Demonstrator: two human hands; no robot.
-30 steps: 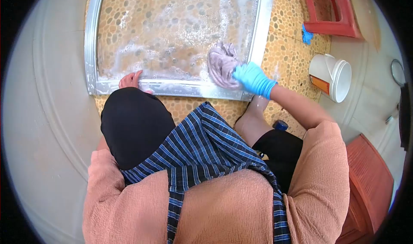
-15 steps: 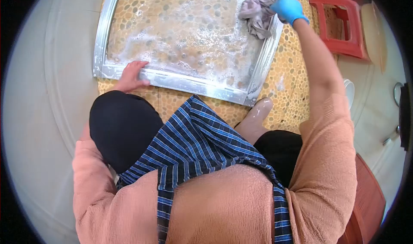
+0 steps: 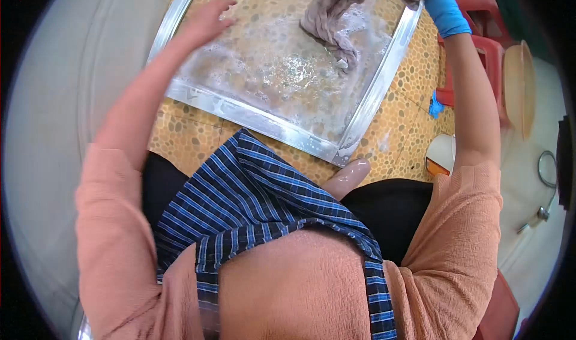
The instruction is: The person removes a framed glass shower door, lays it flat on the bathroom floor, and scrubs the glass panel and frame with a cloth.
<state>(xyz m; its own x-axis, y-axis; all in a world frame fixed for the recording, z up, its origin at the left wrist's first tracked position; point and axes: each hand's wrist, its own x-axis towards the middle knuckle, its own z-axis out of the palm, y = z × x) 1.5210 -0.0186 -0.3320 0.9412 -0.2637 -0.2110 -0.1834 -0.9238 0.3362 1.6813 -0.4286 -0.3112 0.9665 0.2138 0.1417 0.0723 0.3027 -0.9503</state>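
A metal-framed glass pane lies on the floor in front of me, its silver frame (image 3: 258, 122) wet and its glass (image 3: 282, 70) streaked with white suds. A grey-mauve cloth (image 3: 327, 17) hangs stretched out from my right hand (image 3: 443, 7), its lower end drooping over the glass. That hand wears a blue glove and is closed on the cloth at the frame's upper right, its fingers partly cut off by the view's top edge. My bare left hand (image 3: 210, 23) is over the pane's left side, fingers apart and holding nothing.
Red plastic stools (image 3: 493, 70) and a beige round-edged item (image 3: 519, 88) stand at the right. A blue scrap (image 3: 435, 106) hangs by a stool leg. Nearby are a white container (image 3: 443, 149), a metal-ended hose (image 3: 542, 213) and my boot (image 3: 354, 175). The floor has pebble-patterned tiles (image 3: 186, 133).
My left hand has left the frame's bottom rail and moved up over the pane. My right hand has moved up and right, drawing the bunched cloth out long. The view has shifted.
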